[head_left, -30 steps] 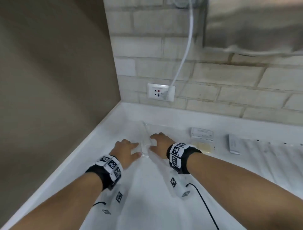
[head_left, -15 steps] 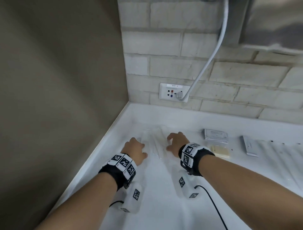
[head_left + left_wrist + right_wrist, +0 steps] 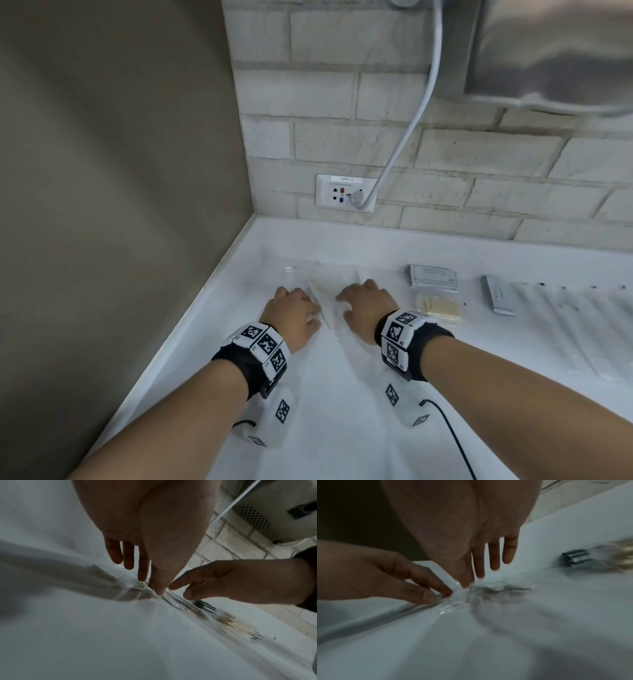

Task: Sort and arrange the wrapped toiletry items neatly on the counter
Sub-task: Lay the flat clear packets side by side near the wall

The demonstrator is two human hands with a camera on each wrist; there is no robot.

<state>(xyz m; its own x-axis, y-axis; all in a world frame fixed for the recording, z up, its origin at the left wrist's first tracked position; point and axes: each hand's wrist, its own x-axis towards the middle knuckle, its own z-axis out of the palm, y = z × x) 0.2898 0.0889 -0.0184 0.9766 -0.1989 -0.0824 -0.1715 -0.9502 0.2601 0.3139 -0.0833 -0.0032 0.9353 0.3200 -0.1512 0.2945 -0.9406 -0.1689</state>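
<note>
— Both hands down?
— Yes. My left hand [image 3: 294,317] and right hand [image 3: 368,308] sit mid-frame, fingers straight, fingertips pressing the clear wrapped packet [image 3: 325,301] lying between them on the white counter [image 3: 342,428].
— Gripping it?
— No, only pressing.

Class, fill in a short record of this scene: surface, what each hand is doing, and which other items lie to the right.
surface: white counter
left hand: fingers straight, tips pressing the clear wrapped packets
right hand: fingers extended, touching the same clear wrappers
right of hands: grey sachet, yellowish wrapped item, small white box
wall: socket with white cable plugged in
</note>
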